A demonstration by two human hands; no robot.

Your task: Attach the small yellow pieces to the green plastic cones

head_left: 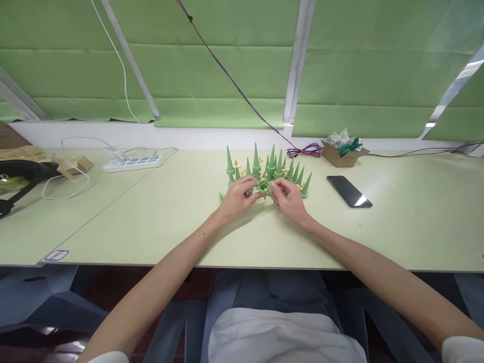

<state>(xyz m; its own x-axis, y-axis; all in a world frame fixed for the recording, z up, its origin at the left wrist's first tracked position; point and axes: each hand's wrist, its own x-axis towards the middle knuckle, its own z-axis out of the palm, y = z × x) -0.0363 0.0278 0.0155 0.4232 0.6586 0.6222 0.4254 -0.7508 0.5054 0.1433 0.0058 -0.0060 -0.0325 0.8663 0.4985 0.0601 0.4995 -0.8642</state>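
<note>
My left hand (pixel 239 197) is closed on a green plastic watering spike (pixel 263 186), its round hollow end turned up toward me. At the right side of that rim, the fingers of my right hand (pixel 289 200) are pinched together; what is between them is too small to make out. Just behind both hands stand several green cone-shaped spikes (pixel 273 160), points up, with small yellow valve-like pieces (pixel 286 169) on or among them. Part of another green piece (pixel 221 197) shows left of my left hand.
A black phone (pixel 349 191) lies to the right. Behind it is a small cardboard box (pixel 342 159) with plastic wrap, beside a coiled red-blue cable (pixel 304 150). A white power strip (pixel 133 163) and a black object (pixel 26 176) are on the left.
</note>
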